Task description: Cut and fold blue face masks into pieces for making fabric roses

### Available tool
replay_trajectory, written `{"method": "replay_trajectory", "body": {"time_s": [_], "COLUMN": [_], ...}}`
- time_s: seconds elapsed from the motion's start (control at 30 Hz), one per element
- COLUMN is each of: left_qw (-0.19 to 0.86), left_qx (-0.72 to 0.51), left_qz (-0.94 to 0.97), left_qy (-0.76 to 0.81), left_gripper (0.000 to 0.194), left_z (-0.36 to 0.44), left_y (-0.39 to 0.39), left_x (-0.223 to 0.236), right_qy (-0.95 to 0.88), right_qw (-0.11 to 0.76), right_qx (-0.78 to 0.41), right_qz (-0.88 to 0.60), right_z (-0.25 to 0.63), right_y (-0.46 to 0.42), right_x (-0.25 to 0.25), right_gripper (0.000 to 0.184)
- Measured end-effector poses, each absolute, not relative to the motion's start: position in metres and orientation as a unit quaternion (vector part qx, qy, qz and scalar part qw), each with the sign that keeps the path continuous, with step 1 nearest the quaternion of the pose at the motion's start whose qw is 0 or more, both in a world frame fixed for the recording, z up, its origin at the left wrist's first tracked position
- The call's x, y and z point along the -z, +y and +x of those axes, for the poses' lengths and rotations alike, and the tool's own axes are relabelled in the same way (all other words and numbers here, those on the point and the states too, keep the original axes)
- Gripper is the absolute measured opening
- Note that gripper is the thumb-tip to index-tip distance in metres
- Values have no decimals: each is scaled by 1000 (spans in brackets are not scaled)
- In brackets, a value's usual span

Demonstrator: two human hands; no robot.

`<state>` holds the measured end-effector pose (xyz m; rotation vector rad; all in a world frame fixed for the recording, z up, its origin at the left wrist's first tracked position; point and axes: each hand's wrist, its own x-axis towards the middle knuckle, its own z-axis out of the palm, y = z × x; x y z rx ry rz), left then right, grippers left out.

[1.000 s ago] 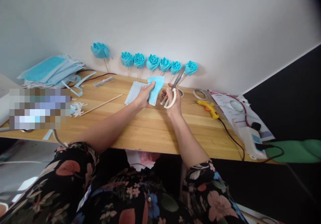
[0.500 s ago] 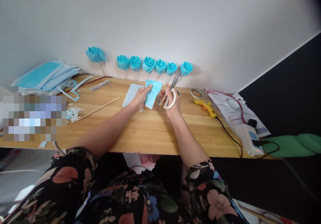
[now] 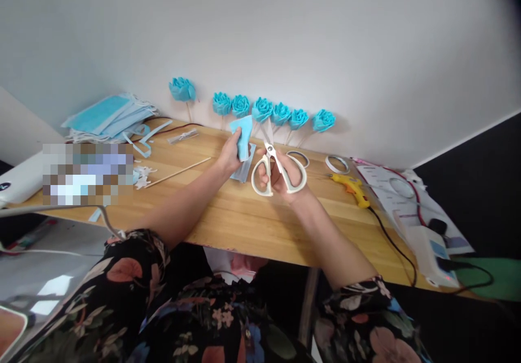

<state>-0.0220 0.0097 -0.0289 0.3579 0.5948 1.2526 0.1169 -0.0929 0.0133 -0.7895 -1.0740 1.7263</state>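
My left hand [image 3: 231, 151] grips a piece of blue mask fabric [image 3: 245, 135], raised above the wooden table [image 3: 228, 216]. Under it on the tabletop lies another pale blue piece of fabric [image 3: 246, 169]. White-handled scissors [image 3: 269, 150] are in my right hand [image 3: 280, 173], their blades pointing up and slightly parted beside the fabric. Behind both hands a row of blue fabric roses [image 3: 261, 110] on thin sticks leans against the wall, and a larger blue flower [image 3: 182, 89] stands apart on the left.
A stack of blue masks [image 3: 108, 116] lies back left, near fabric strips [image 3: 146, 140] and a wooden stick [image 3: 179, 172]. On the right are tape rolls [image 3: 337, 164], a yellow glue gun [image 3: 353, 189], printed paper [image 3: 407, 205] and a power strip [image 3: 433, 254] with cords.
The scissors have swung upright, blades parted, handles facing me. The fabric in my left hand is turned and looks narrower. The whole view has shifted, moving the table rightward in the picture.
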Motion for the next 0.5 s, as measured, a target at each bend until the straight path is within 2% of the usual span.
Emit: {"method": "replay_trajectory", "body": {"time_s": [0.27, 0.5], "left_qw": [758, 735], "left_qx": [-585, -603], "left_qz": [145, 153], "left_qy": [251, 271], "left_gripper": [45, 46], "left_z": [-27, -26], "left_y": [13, 14], "left_x": [29, 30], "right_qy": [-485, -499], "right_qw": [397, 380], "right_qx": [-723, -718], "right_qz": [-289, -301], "right_z": [120, 117], "right_y": [-105, -109], "right_x": [21, 24], "right_gripper": [52, 55]}}
